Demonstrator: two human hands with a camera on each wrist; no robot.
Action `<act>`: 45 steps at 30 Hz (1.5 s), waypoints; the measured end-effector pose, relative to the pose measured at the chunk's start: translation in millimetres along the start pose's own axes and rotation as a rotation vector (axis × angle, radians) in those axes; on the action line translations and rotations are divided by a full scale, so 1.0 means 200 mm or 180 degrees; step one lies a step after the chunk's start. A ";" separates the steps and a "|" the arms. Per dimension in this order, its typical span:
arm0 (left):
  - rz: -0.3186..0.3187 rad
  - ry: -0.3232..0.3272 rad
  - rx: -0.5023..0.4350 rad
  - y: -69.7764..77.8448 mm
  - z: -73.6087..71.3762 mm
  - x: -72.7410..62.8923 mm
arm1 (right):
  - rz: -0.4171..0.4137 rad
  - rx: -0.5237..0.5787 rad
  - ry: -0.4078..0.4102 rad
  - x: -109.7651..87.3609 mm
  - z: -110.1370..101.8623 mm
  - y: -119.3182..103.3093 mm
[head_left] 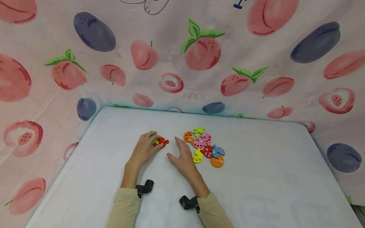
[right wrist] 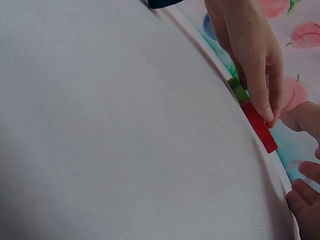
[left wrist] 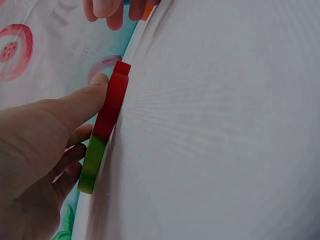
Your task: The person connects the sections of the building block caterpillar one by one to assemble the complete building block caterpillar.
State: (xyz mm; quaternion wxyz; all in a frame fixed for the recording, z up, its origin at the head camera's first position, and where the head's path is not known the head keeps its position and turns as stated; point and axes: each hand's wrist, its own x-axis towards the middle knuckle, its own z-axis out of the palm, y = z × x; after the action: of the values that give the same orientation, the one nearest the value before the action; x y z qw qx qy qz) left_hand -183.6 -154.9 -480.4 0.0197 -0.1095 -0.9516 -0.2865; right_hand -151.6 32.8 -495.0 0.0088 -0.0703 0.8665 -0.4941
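Observation:
On the white table, left of centre, lie a red number puzzle piece [head_left: 161,143] with dots and, joined to its left, a green one [left wrist: 92,165]. My left hand [head_left: 144,146] holds the pair, its thumb against the red piece [left wrist: 114,102] and its other fingers around the green side, partly hiding it. My right hand [head_left: 182,157] hovers just to the right, thumb and fingers spread with nothing between them. In the right wrist view, the left hand [right wrist: 255,60] is over the pieces and the right fingers [right wrist: 306,200] are apart from them.
Right of my right hand lies a loose cluster of curved, animal-like number pieces: yellow-green [head_left: 198,131], pink [head_left: 206,138], red [head_left: 207,151], blue [head_left: 218,151], yellow [head_left: 197,156] and orange [head_left: 217,161]. A fruit-patterned cloth [head_left: 171,57] hangs behind the table [head_left: 271,177].

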 end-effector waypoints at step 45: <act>-0.0098 -0.0111 -0.0104 -0.01 0.01 0.00 | -0.0411 -0.1107 -0.0372 0.20 -0.42 0.20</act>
State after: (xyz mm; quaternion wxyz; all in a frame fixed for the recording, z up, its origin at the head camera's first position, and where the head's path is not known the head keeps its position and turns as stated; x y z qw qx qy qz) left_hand -184.7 -155.6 -483.5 -0.0032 -0.1002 -0.9485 -0.3004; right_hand -203.0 119.5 -483.9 0.0151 -0.1548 0.9305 -0.3316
